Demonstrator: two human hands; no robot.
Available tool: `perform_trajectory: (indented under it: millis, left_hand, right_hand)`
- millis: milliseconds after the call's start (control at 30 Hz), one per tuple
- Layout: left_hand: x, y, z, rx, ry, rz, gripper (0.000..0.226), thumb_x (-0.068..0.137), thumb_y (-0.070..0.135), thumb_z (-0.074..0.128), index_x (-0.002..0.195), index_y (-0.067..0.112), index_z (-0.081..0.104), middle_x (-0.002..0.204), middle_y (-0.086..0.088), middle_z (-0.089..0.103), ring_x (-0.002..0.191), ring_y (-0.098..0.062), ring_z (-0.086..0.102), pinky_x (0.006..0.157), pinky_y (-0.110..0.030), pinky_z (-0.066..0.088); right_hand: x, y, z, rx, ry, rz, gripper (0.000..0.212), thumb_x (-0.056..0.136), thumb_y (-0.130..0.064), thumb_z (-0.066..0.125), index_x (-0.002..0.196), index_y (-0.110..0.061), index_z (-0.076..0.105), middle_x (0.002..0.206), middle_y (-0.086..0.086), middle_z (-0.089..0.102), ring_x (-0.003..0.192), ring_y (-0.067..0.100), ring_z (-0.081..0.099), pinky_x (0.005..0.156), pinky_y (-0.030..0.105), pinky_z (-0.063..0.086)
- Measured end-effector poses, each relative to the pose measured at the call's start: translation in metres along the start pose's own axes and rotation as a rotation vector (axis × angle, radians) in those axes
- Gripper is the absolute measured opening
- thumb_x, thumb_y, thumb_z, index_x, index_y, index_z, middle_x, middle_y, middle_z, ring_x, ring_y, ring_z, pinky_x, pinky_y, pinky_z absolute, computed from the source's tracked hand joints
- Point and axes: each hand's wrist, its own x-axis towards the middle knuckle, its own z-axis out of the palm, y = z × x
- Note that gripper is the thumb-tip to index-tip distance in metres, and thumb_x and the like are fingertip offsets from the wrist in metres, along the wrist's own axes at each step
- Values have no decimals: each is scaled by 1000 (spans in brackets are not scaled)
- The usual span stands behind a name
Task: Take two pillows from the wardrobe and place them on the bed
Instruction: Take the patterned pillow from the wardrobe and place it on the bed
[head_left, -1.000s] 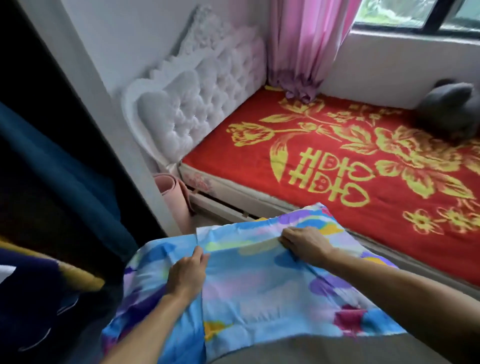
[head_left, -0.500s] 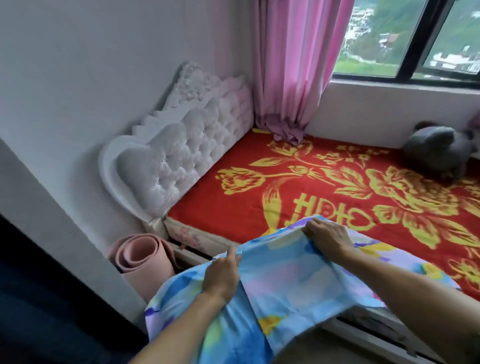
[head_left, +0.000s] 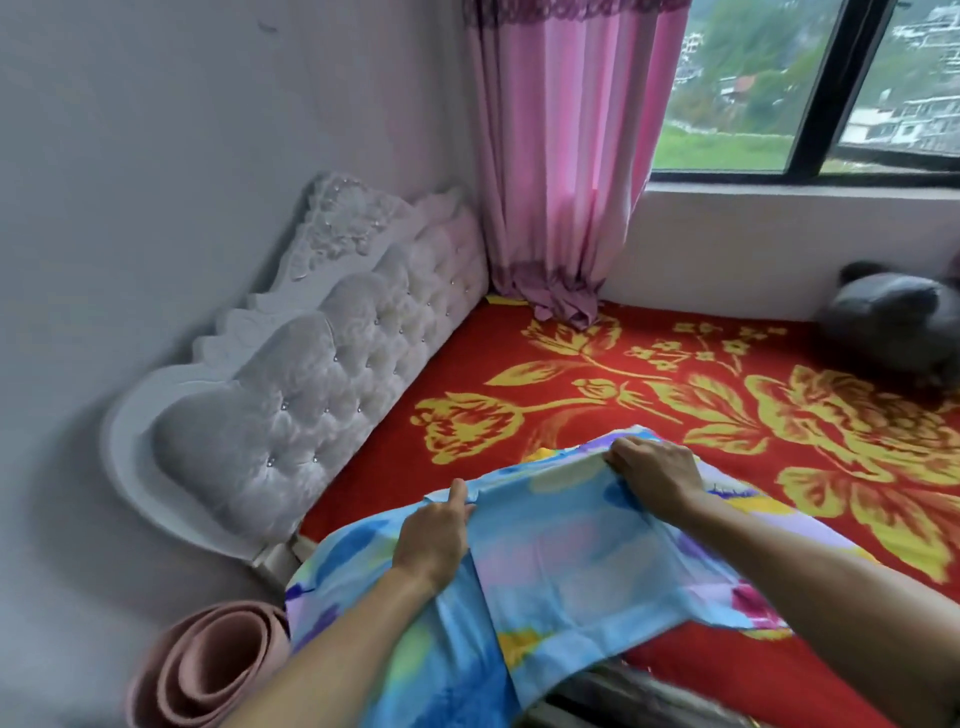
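Note:
I hold blue flowered pillows (head_left: 561, 566) in front of me, over the near edge of the bed (head_left: 571, 364). They look like two stacked pillows, one edge overlapping the other. My left hand (head_left: 434, 535) grips the top edge on the left side. My right hand (head_left: 657, 475) grips the same top edge further right. The bed has a red cover with yellow flowers and a white tufted headboard (head_left: 291, 410) at the left. The wardrobe is out of view.
A rolled pink mat (head_left: 208, 670) stands on the floor beside the headboard. A grey plush toy (head_left: 898, 322) lies at the bed's far right by the wall. A pink curtain (head_left: 566, 156) hangs down onto the bed's far corner below the window (head_left: 810, 88).
The view has swung away from the dark wardrobe toward the bed. Both hands have carried the pillows forward, from beside the wardrobe to over the bed's edge.

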Motion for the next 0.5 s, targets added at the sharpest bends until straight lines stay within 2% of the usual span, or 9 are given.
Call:
perform_trajectory:
  millis: [200,367,500]
  left_hand:
    - [83,-29,-6,51,-11,-33,16,98,27,39,101,11,41,77,-16,67,72,-37,61,54,-37,36]
    - [139,-65,-10,68,-24,-68,19,98,28,37,109,13,42,82,-17,67,78,-38,62,60,-43,46]
    - [190,-105,-6,89,-57,-11,17,98,26,39,107,13,43,78,-16,67,74,-39,63,56,-42,44]
  right_hand:
    - [104,2,45,90,-57,-24,19,91,-31,53,80,-18,60,84,4,71,72,31,64,58,32,32]
    - [180,-11,76,104,-111,-45,22,92,-34,52,80,-16,59,88,5,71,78,33,64,63,35,41]
    - [232,-23,107,113,-139,-22,19,87,-34,58,79,-17,59,86,5,70,77,33,64,60,33,37]
